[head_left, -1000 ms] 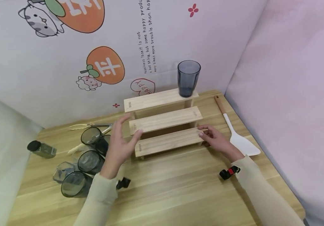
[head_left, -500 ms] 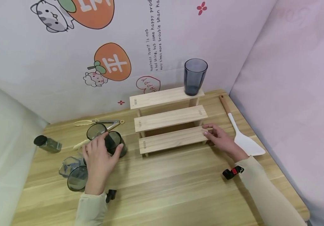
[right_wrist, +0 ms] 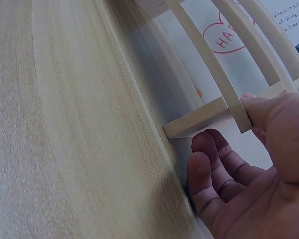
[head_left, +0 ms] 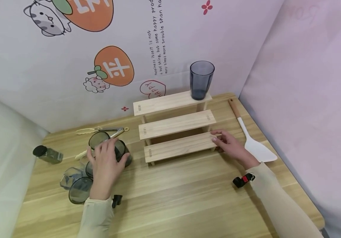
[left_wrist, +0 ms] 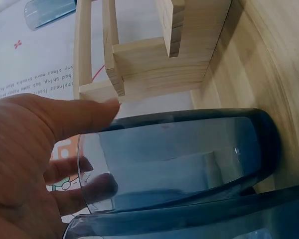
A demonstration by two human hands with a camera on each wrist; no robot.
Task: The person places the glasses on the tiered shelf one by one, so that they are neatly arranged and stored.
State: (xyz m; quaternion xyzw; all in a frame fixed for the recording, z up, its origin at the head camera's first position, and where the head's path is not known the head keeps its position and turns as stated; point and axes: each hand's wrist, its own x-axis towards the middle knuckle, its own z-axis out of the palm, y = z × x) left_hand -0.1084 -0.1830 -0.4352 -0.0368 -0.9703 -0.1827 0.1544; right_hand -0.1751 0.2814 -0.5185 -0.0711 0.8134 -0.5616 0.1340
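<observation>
With thumb and fingers spread on opposite sides of its rim, my left hand [head_left: 105,167] grips a dark tinted drinking glass [left_wrist: 179,162]; the fingers show through the glass in the left wrist view. Another glass [left_wrist: 199,221] stands right beside it. My right hand [head_left: 232,148] holds the right end of a three-step wooden rack [head_left: 176,147], thumb on the lowest board and the other fingers [right_wrist: 199,172] curled below it. On the rack's top step, at the right, stands an upright blue-grey glass [head_left: 201,81].
More tinted glasses, such as the front one [head_left: 80,191], cluster at the left with a clear faceted item [head_left: 71,177]. Behind them lie tongs [head_left: 112,129]. A black-lidded spice jar [head_left: 49,154] lies far left. A white spatula [head_left: 258,149] lies right of the rack.
My left hand has moved from the rack's left end, left and down to the glasses, and taken hold of one. The right hand has stayed at the rack.
</observation>
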